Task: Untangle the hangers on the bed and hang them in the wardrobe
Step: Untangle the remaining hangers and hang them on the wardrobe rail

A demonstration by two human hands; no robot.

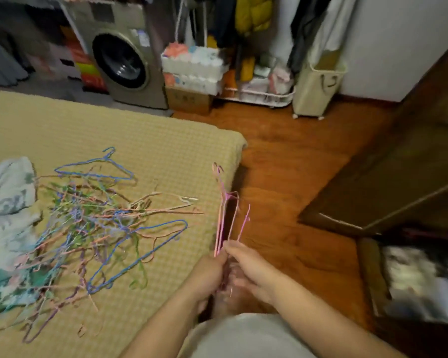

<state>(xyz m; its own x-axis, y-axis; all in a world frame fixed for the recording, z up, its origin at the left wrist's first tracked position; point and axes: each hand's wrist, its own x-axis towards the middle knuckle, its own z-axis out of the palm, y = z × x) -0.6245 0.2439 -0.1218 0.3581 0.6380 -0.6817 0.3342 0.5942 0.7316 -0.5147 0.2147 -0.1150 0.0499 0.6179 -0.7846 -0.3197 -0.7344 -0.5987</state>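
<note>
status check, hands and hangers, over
Both hands, left hand and right hand, grip pink hangers upright. Tangled pile on bed. Nothing blocking.

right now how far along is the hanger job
Early on. Done: a few pink hangers are pulled free of the pile. In hand: left hand and right hand both grip that bunch over the bed edge. Left: the tangled pile on the bed, and no hanger shows hung.
</note>
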